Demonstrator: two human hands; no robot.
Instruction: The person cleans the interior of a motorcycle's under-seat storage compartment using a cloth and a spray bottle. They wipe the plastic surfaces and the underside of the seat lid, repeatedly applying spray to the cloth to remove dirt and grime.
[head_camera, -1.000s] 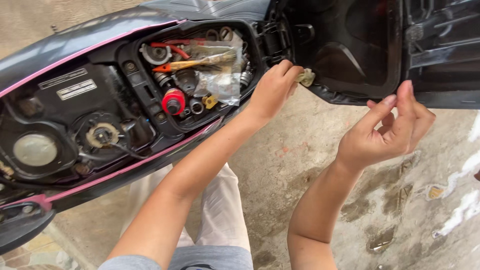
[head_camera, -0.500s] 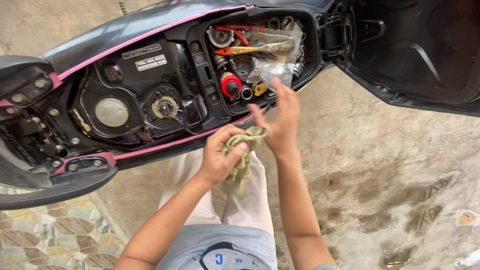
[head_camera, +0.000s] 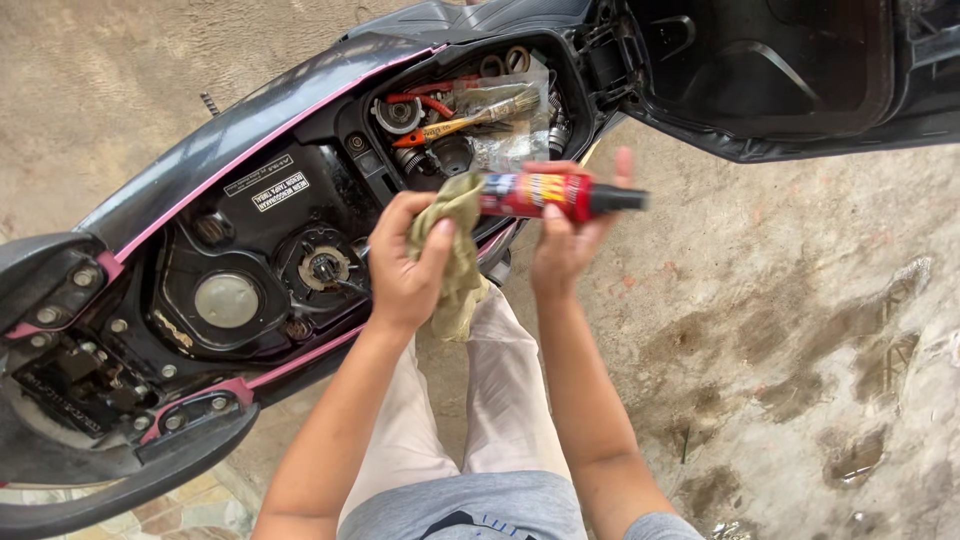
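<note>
- The bottle (head_camera: 548, 194) is small and red with a black tip; it lies on its side in the air, just in front of the open scooter (head_camera: 250, 210), with the tip pointing right.
- The right hand (head_camera: 565, 240) is closed on the bottle from below, with fingers curled round its middle; that looks like the best place to hold it, as the round sides may be slippery.
- It looks light and hard, maybe plastic; one hand seems enough, and a hard squeeze could push stuff out of the tip.
- The rag (head_camera: 458, 250) is soft, floppy and dull green; it touches the left end of the bottle and hangs down below the hand.
- The left hand (head_camera: 408, 262) is closed on the rag, bunching it up; a rag like this is easy to grab anywhere, and it bends any way you pull it.
- Behind the hands is a box (head_camera: 470, 110) in the scooter, full of small parts, a brush (head_camera: 470, 118) and a clear bag (head_camera: 515, 140).
- The seat (head_camera: 770, 70) is flipped up on the right; the ground (head_camera: 800, 300) is rough, with wet spots.
</note>
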